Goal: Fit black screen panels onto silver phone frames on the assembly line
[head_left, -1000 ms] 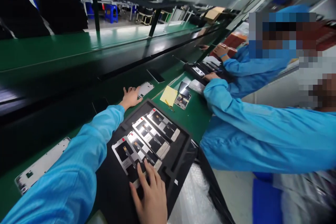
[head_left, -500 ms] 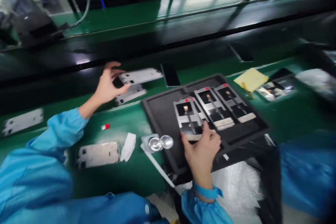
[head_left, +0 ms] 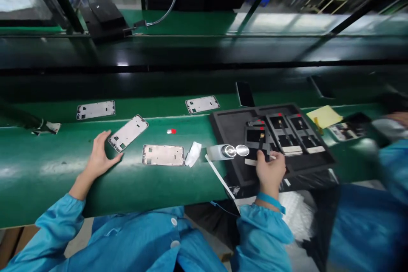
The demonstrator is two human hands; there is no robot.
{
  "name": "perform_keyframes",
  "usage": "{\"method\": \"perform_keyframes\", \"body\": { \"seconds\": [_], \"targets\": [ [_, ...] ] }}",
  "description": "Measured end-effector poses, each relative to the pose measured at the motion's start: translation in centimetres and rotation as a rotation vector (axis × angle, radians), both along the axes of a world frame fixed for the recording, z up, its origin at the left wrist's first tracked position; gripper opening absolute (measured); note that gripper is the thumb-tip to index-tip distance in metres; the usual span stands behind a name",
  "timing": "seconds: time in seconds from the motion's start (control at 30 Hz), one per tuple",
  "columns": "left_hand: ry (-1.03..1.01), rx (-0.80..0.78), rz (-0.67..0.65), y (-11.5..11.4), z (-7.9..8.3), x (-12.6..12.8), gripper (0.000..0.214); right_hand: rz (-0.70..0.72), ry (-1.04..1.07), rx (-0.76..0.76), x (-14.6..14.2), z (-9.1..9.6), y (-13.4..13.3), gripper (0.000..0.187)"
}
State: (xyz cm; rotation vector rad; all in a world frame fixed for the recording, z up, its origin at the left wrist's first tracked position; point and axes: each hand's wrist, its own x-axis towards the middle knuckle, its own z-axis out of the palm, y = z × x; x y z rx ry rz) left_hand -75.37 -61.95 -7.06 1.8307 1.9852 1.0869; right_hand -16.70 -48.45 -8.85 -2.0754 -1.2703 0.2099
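Note:
My left hand (head_left: 99,157) has its thumb and fingers around the near end of a pale metal phone frame (head_left: 128,133), which is slanted just over the green bench. My right hand (head_left: 270,169) pinches the lower edge of a phone screen (head_left: 255,136) with a flex cable and red tab, at the black foam tray (head_left: 226,121). More phone screens (head_left: 285,136) lie in that tray's right part. Another phone frame (head_left: 163,155) rests flat between my hands, beside a crumpled white wipe (head_left: 193,154). A dispenser bottle with its round metal lid flipped open (head_left: 219,152) stands by the tray.
Two phone frames (head_left: 95,110) (head_left: 202,104) and dark phones (head_left: 245,94) lie along the far strip. A red-and-white bit (head_left: 171,131) is on the bench. Right of the tray are a yellow cloth (head_left: 325,117) and a co-worker's blue sleeve (head_left: 393,161).
My left hand has brought a phone frame from the far strip back toward me, left of the other frame. My right hand stays at the tray's screens. The view has turned left and levelled.

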Motion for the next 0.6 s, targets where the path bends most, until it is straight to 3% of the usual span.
{"method": "perform_keyframes", "body": {
  "seconds": [0.1,0.17,0.27,0.37,0.43,0.5,0.6],
  "targets": [
    [0.269,-0.027,-0.222,0.9,0.5,3.0,0.104,-0.057,0.098,0.05,-0.4,0.7,0.0,0.048],
    [0.35,-0.109,-0.414,2.2,0.7,5.3,0.103,-0.062,0.174,0.081,-0.7,1.2,0.1,0.052],
    [0.292,-0.189,-0.618,4.4,0.8,7.5,0.089,-0.057,0.293,0.121,-1.3,2.1,0.2,0.059],
    [0.159,-0.137,-0.737,6.2,1.2,6.9,0.074,-0.048,0.405,0.178,-1.7,3.4,-0.1,0.069],
    [0.071,-0.057,-0.746,7.3,1.9,5.4,0.073,-0.057,0.457,0.241,-2.0,5.1,-0.8,0.078],
    [-0.035,0.019,-0.687,8.6,3.1,4.2,0.086,-0.067,0.502,0.326,-2.6,7.3,-1.9,0.085],
    [-0.419,0.078,-0.575,11.1,6.0,4.7,0.11,-0.005,0.573,0.447,-5.1,11.1,-4.0,0.082]
  ]
}}
